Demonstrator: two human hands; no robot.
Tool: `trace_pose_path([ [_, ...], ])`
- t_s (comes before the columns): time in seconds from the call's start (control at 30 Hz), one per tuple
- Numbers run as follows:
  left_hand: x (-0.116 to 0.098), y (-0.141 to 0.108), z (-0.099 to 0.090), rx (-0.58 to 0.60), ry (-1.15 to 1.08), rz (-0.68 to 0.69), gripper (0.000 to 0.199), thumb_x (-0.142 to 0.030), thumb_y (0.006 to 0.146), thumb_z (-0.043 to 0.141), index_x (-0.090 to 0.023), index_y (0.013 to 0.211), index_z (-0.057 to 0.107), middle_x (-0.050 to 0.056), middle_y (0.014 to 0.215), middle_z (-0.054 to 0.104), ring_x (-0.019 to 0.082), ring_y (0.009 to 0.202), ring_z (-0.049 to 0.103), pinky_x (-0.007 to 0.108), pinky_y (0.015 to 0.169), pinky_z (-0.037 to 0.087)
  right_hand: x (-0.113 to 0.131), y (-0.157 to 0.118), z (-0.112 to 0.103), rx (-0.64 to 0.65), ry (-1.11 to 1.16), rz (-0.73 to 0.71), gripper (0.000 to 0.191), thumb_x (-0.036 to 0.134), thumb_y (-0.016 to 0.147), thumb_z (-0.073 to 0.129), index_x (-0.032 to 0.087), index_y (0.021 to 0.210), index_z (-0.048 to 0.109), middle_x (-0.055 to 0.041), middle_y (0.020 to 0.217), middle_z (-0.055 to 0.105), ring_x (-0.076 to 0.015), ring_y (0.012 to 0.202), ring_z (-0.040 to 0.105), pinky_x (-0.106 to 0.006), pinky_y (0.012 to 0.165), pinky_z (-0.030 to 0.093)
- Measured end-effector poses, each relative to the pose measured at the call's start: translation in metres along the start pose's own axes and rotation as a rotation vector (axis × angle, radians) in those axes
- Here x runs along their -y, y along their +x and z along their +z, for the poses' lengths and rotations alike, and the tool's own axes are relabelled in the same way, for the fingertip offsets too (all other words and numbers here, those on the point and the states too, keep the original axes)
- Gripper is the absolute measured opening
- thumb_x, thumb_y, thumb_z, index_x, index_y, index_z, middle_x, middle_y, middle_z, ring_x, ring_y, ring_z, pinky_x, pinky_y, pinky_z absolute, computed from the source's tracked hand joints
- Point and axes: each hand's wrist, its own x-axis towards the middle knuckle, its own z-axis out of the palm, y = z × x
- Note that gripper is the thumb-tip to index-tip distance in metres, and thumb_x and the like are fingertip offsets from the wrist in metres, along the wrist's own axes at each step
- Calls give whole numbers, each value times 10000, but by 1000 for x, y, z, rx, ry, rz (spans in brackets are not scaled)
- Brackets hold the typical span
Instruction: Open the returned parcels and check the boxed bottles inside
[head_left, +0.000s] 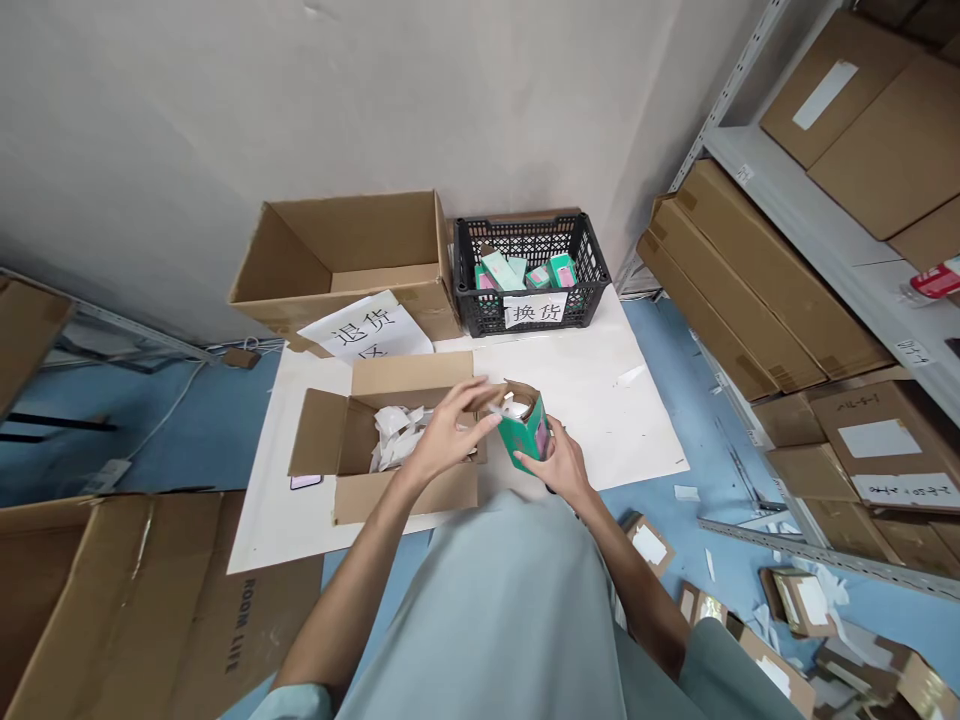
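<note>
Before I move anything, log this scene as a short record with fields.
Right hand: wrapped around the open green box
Left hand: fingers spread at its top; contact unclear
Front left: open brown carton, crumpled white paper inside
Back left: large carton, open
Back right: black crate holding small boxes
Surface: white tabletop

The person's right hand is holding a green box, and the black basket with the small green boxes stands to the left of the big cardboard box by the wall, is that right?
Not quite: the head view shows the black basket to the right of the big cardboard box. The right hand does hold a green box.
</note>
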Motion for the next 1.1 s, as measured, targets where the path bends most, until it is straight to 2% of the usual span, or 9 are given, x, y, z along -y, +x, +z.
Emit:
trace_pose_path([
  [0.17, 22, 0, 5, -196, 99, -90, 880, -651, 881, 832, -231, 1606, 566, 210, 1681, 544, 396, 1583, 511, 602, 1322, 393, 2, -2, -4, 42, 18, -4, 758, 511, 840, 820, 303, 1534, 594, -52, 1173, 836, -306, 1022, 798, -433, 880, 638],
  [0.37, 13, 1, 3, -25, 170, 37, 422, -578, 1021, 694, -290, 1308, 808, 136, 1676, 563, 375, 1672, 379, 655, 1383, 246, 2, -3, -2, 90, -1, -59, 803, 474, 827, 851, 264, 1546, 562, -109, 1461, 743, -315, 1293, 738, -475, 1042, 620],
  [0.47, 13, -1, 3, 67, 196, 56, 359, -556, 1071, 617, -306, 1145, 863, 114, 1637, 606, 365, 1653, 415, 671, 1397, 197, -1, -3, 0, 93, -59, -67, 799, 443, 833, 852, 262, 1555, 560, -119, 1494, 718, -323, 1319, 725, -490, 1067, 613],
  [0.53, 18, -3, 6, 23, 191, 23, 370, -581, 1053, 644, -299, 1176, 851, 125, 1655, 587, 381, 1666, 392, 675, 1383, 237, -3, -3, 0, 92, -84, -63, 797, 437, 837, 855, 268, 1558, 560, -116, 1494, 716, -324, 1309, 728, -488, 1061, 615],
  [0.6, 26, -6, 12, -137, 156, -53, 487, -618, 975, 759, -282, 1326, 785, 160, 1680, 552, 402, 1677, 369, 662, 1359, 307, -4, -3, -1, 88, -100, -58, 797, 442, 848, 853, 271, 1567, 554, -114, 1493, 714, -322, 1298, 731, -477, 1045, 622],
  [0.73, 35, -7, 20, -440, -166, -289, 787, -677, 920, 812, -220, 1523, 598, 241, 1550, 653, 379, 1509, 603, 550, 1144, 591, -3, -2, -2, 78, -141, -59, 776, 444, 878, 837, 252, 1573, 548, -124, 1478, 711, -329, 1297, 725, -473, 1015, 630],
  [0.83, 28, -6, 20, -469, -294, -294, 641, -678, 978, 739, -205, 1407, 678, 208, 1431, 749, 335, 1365, 716, 467, 995, 668, -2, -3, -1, 85, -180, -61, 763, 448, 897, 824, 255, 1579, 541, -122, 1455, 716, -330, 1285, 726, -459, 981, 633],
  [0.93, 11, -6, 20, -502, -216, -180, 487, -627, 1014, 714, -210, 1258, 777, 152, 1355, 799, 292, 1292, 755, 466, 1108, 620, -1, -4, 2, 110, -231, -80, 745, 461, 928, 802, 268, 1595, 531, -118, 1449, 716, -323, 1261, 733, -430, 945, 632],
  [1.1, -2, -12, 28, -278, -203, -121, 400, -569, 978, 778, -234, 1192, 823, 111, 1230, 842, 282, 1150, 806, 440, 1021, 667, -2, -6, 3, 132, -296, -72, 736, 457, 970, 775, 261, 1628, 509, -125, 1444, 716, -325, 1221, 754, -403, 924, 632],
])
